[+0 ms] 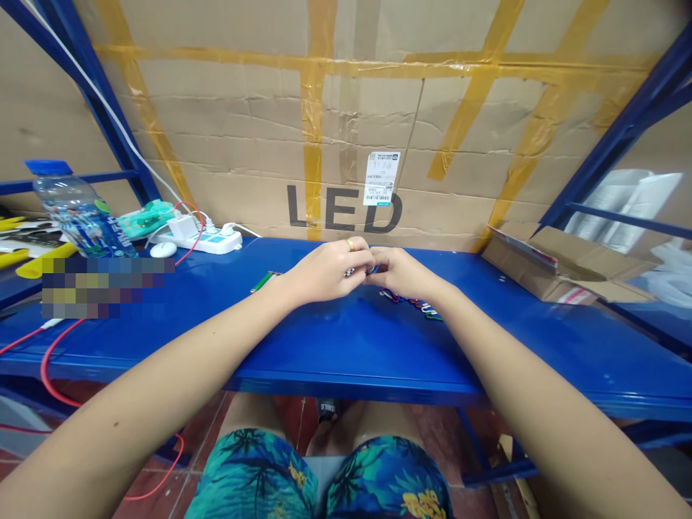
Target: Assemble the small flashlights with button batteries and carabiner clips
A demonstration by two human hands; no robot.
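My left hand (331,268), with a gold ring on one finger, is closed and meets my right hand (401,275) just above the blue table. The fingers of both hands are pinched together at a small blue and silvery piece (372,270). Most of that piece is hidden by the fingers, so its kind does not show. Beside and partly under my right hand lies a pile of small red, blue, green and silver clip-like pieces (416,304). A thin green piece (262,282) rests on the table behind my left wrist.
On the left stand a drink bottle (89,213) with a blue cap and a white power strip (216,240) with plugs and cables. An open cardboard box (540,267) sits at the right. A large carton (243,144) marked LED walls off the back of the blue table (346,346).
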